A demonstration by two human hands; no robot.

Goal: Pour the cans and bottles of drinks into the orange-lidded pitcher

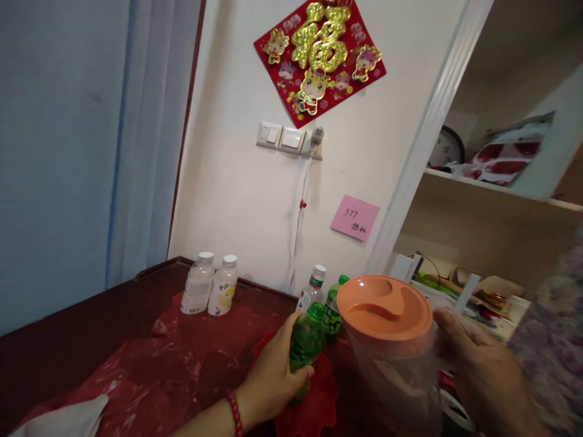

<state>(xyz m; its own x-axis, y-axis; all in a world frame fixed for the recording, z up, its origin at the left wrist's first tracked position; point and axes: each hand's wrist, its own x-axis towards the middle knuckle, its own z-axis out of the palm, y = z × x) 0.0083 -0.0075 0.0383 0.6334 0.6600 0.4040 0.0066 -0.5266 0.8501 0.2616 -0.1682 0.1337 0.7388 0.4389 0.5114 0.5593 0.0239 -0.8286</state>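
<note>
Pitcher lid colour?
The lid is orange; best seen in the head view.

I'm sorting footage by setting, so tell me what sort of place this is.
Probably a room in someone's home: a red festive decoration hangs above wall switches, and open shelves hold a clock among other belongings. The pictures don't settle which room.

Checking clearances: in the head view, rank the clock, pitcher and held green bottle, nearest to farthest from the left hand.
1. Held green bottle: in the left hand.
2. Pitcher: to the bottle's right.
3. Clock: upper right, on the shelf.
</note>
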